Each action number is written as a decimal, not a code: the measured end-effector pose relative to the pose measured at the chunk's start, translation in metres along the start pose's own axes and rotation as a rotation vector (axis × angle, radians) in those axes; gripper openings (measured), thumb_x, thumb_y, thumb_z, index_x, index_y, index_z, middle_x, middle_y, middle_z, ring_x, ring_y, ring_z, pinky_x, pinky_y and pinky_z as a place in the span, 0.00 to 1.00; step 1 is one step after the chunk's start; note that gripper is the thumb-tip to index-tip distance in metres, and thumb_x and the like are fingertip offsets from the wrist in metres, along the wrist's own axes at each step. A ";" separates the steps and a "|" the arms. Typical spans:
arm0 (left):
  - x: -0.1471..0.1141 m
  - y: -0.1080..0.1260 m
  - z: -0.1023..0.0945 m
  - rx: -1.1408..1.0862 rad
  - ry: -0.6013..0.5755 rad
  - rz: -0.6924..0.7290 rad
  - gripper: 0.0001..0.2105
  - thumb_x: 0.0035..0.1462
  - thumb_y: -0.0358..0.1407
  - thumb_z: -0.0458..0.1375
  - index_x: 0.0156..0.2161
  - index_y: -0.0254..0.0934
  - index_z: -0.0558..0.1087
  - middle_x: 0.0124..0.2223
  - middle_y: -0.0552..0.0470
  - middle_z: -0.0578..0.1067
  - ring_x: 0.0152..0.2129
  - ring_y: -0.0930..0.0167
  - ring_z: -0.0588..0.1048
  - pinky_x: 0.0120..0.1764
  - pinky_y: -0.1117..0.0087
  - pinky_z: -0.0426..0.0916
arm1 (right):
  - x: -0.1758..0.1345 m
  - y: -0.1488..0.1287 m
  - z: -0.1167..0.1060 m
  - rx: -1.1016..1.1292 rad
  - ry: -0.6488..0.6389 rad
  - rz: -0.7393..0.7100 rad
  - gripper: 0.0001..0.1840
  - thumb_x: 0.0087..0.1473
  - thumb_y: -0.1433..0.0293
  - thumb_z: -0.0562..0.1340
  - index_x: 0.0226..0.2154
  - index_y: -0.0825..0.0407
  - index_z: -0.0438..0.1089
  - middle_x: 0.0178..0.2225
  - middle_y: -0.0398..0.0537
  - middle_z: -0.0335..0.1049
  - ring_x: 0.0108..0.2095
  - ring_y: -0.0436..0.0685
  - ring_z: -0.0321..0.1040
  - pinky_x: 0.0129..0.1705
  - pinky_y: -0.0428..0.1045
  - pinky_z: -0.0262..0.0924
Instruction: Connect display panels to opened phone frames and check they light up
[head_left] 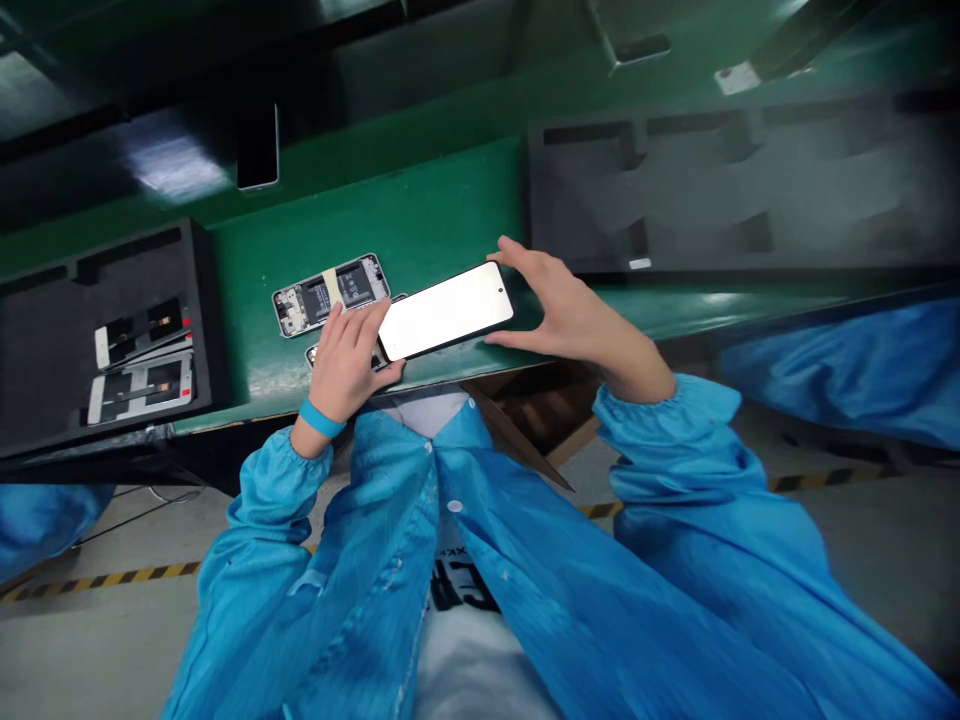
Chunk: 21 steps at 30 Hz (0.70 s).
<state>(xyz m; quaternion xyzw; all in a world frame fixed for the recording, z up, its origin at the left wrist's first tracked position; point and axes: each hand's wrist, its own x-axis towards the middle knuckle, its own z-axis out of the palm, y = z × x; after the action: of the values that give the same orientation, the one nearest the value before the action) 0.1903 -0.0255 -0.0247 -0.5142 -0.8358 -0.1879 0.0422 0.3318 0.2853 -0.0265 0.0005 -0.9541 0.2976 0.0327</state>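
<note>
While the left hand [346, 355] grips the left end of a lit phone [446, 312], its screen blank white, the right hand [551, 305] spreads open around the other end; from here I can't tell whether its fingertips touch. Just beyond the left hand's grip, an opened phone [356, 283] lies on the green bench [450, 200]. Farther left of that grip, a black foam tray [45, 335] holds phone panels [142, 388].

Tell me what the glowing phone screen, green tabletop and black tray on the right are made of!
Phone screen: probably glass, flat and smooth, glowing white. Green tabletop: maybe rubber or plastic, smooth, with shiny patches. Black tray on the right: perhaps foam, matte, with cut-out slots.
</note>
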 end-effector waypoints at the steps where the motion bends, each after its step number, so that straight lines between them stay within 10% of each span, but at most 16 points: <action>1: 0.001 0.001 -0.001 -0.004 -0.024 -0.008 0.35 0.65 0.37 0.64 0.74 0.35 0.62 0.65 0.35 0.77 0.63 0.52 0.76 0.75 0.39 0.60 | 0.002 0.004 0.002 -0.022 -0.007 -0.020 0.63 0.62 0.35 0.60 0.83 0.48 0.36 0.76 0.62 0.58 0.75 0.78 0.56 0.75 0.74 0.53; 9: -0.021 -0.007 -0.012 -0.039 -0.133 -0.127 0.43 0.66 0.47 0.66 0.78 0.36 0.55 0.77 0.30 0.60 0.74 0.46 0.62 0.75 0.41 0.56 | 0.026 0.025 0.012 -0.127 -0.088 -0.148 0.69 0.58 0.24 0.48 0.80 0.59 0.48 0.73 0.73 0.60 0.71 0.83 0.61 0.73 0.73 0.54; 21: -0.038 -0.015 -0.016 -0.094 -0.152 -0.210 0.38 0.62 0.41 0.65 0.74 0.34 0.61 0.71 0.34 0.71 0.67 0.50 0.71 0.70 0.47 0.66 | 0.055 -0.002 0.012 -0.070 -0.284 -0.185 0.73 0.55 0.22 0.49 0.79 0.63 0.50 0.70 0.74 0.64 0.70 0.83 0.60 0.73 0.72 0.58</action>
<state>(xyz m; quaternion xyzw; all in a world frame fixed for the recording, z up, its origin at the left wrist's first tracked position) 0.1928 -0.0690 -0.0236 -0.4381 -0.8761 -0.1905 -0.0654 0.2758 0.2782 -0.0317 0.1293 -0.9548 0.2569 -0.0750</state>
